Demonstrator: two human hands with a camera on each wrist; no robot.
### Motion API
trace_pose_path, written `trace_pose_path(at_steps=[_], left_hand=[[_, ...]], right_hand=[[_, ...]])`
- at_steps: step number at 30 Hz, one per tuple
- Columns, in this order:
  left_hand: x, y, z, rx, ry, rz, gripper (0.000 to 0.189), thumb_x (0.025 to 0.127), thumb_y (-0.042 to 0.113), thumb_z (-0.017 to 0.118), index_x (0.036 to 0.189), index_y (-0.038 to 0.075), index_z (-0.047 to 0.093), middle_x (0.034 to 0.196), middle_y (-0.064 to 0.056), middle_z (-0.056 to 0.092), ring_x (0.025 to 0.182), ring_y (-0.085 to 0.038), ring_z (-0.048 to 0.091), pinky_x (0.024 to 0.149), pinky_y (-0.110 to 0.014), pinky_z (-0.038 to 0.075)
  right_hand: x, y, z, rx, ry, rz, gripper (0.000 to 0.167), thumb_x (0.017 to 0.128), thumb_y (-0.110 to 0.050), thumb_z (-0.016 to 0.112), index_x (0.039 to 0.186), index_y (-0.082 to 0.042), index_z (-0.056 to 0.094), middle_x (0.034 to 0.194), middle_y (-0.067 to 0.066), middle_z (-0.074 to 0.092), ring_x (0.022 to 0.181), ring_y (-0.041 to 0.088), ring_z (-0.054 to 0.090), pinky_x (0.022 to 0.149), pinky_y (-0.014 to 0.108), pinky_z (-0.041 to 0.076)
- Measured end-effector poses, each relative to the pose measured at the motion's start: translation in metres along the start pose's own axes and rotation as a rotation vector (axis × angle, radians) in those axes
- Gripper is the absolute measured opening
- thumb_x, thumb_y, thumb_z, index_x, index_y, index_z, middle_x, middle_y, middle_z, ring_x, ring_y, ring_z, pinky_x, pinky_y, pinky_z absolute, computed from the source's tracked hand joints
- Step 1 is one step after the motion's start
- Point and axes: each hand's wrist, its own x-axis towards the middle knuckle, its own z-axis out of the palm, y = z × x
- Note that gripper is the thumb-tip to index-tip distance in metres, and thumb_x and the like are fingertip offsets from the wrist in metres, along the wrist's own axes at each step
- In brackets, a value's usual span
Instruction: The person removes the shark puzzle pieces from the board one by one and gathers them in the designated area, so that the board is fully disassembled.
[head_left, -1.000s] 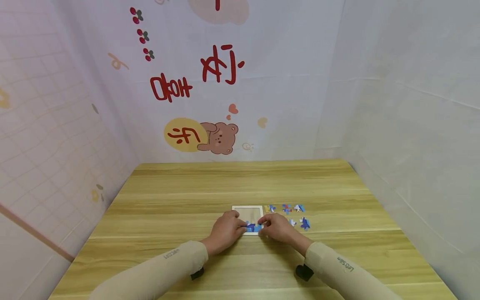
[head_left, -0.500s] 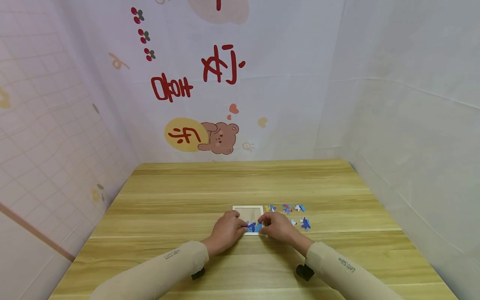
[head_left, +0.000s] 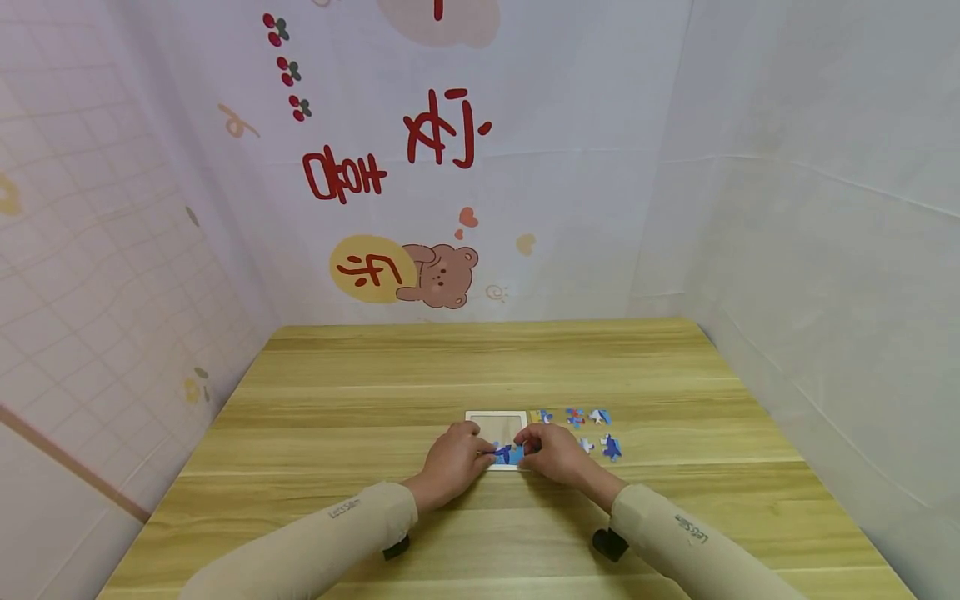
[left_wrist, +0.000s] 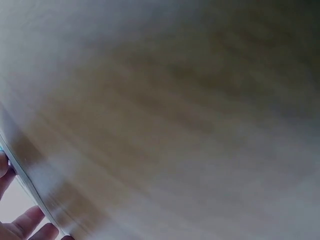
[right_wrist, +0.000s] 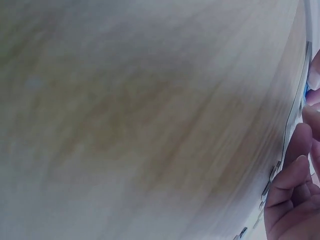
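Note:
A small puzzle tray with a white rim (head_left: 497, 413) lies on the table, a few blue and purple puzzle pieces (head_left: 505, 455) joined along its near side. My left hand (head_left: 452, 460) rests over the tray's left rim, its fingertips on the pieces near the lower left. In the left wrist view, its fingers (left_wrist: 30, 220) lie along the tray's edge. At the lower right corner, my right hand (head_left: 555, 452) pinches a blue puzzle piece between thumb and index finger. A sliver of blue shows by those fingertips (right_wrist: 311, 114) in the right wrist view; the hand covers the rest.
Several loose puzzle pieces lie right of the tray, among them a dark blue one (head_left: 611, 447), a red and blue one (head_left: 575, 417) and a white and blue one (head_left: 599, 417). Printed cloth walls (head_left: 562, 208) border the wooden table (head_left: 360, 358).
The blue piece at the tray's lower right has shifted slightly under my right fingertips and now lies closer against the others. My left hand stays in place.

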Motion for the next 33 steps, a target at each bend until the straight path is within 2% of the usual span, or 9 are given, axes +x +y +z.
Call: trace_pose_path(at_steps=[9, 13, 18, 23, 33], left_hand=[[0.0, 0.001, 0.002, -0.007, -0.002, -0.008, 0.014, 0.091, 0.02, 0.073, 0.099, 0.012, 0.081, 0.1, -0.006, 0.063, 0.089, -0.02, 0.055, 0.078, -0.036, 0.05], [0.0, 0.001, 0.002, -0.009, -0.011, -0.005, 0.014, 0.091, 0.02, 0.072, 0.1, 0.012, 0.081, 0.102, -0.007, 0.064, 0.092, -0.022, 0.056, 0.08, -0.038, 0.05], [0.001, 0.0, 0.002, -0.019, -0.016, -0.008, 0.015, 0.092, 0.019, 0.072, 0.1, 0.011, 0.081, 0.103, -0.008, 0.064, 0.093, -0.022, 0.056, 0.081, -0.038, 0.051], [0.001, 0.001, 0.001, -0.022, -0.027, -0.021, 0.015, 0.092, 0.02, 0.071, 0.101, 0.011, 0.08, 0.105, -0.008, 0.065, 0.095, -0.023, 0.057, 0.082, -0.039, 0.051], [-0.001, 0.004, -0.001, -0.024, -0.023, -0.021, 0.015, 0.091, 0.019, 0.072, 0.1, 0.01, 0.08, 0.106, -0.01, 0.064, 0.097, -0.025, 0.058, 0.083, -0.041, 0.052]], right_hand=[[-0.003, 0.005, -0.001, 0.02, 0.002, -0.018, 0.025, 0.078, -0.004, 0.08, 0.101, -0.006, 0.072, 0.08, -0.004, 0.06, 0.074, 0.011, 0.053, 0.065, 0.026, 0.045], [-0.004, 0.007, -0.004, 0.065, 0.018, -0.012, 0.026, 0.08, -0.004, 0.079, 0.105, -0.004, 0.072, 0.083, -0.002, 0.061, 0.077, 0.013, 0.055, 0.065, 0.026, 0.045], [-0.01, 0.011, -0.011, 0.173, 0.024, -0.021, 0.027, 0.08, -0.001, 0.076, 0.106, 0.0, 0.071, 0.087, 0.005, 0.063, 0.081, 0.016, 0.056, 0.064, 0.025, 0.047], [-0.023, 0.019, -0.022, 0.266, 0.004, 0.008, 0.028, 0.081, -0.002, 0.076, 0.108, 0.001, 0.07, 0.09, 0.006, 0.064, 0.079, 0.014, 0.057, 0.06, 0.023, 0.048], [-0.061, 0.04, -0.045, 0.337, -0.02, 0.065, 0.032, 0.084, -0.004, 0.075, 0.114, 0.005, 0.066, 0.088, 0.007, 0.061, 0.075, 0.018, 0.058, 0.061, 0.03, 0.053]])
